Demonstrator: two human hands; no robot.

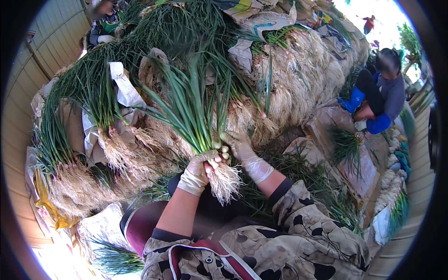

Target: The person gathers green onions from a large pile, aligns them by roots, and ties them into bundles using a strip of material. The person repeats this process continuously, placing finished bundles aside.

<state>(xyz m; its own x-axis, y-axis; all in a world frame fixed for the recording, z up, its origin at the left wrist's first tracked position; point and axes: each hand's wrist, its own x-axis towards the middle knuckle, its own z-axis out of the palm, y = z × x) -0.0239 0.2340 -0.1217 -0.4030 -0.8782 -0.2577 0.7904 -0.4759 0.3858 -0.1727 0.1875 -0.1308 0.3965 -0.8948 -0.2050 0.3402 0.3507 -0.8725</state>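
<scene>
In front of my lap, my left hand [199, 169], in a thin pale glove, holds a bunch of green onions [196, 122] around the bulb end. The long green leaves fan up and away from me. A tuft of whitish roots [225, 180] hangs below the grip. My right hand [239, 146], gloved alike, is at the right side of the bunch with its fingertips by the lower stems. Whether those fingertips pinch a stem is unclear.
A high heap of green onions [287, 77] with matted roots rises ahead, with paper sacks [239, 54] among it. Loose leaves [315, 178] litter the ground at right. One person [381, 91] sits at right beside onions; another person [108, 26] is behind the heap. Corrugated walls [57, 31] flank both sides.
</scene>
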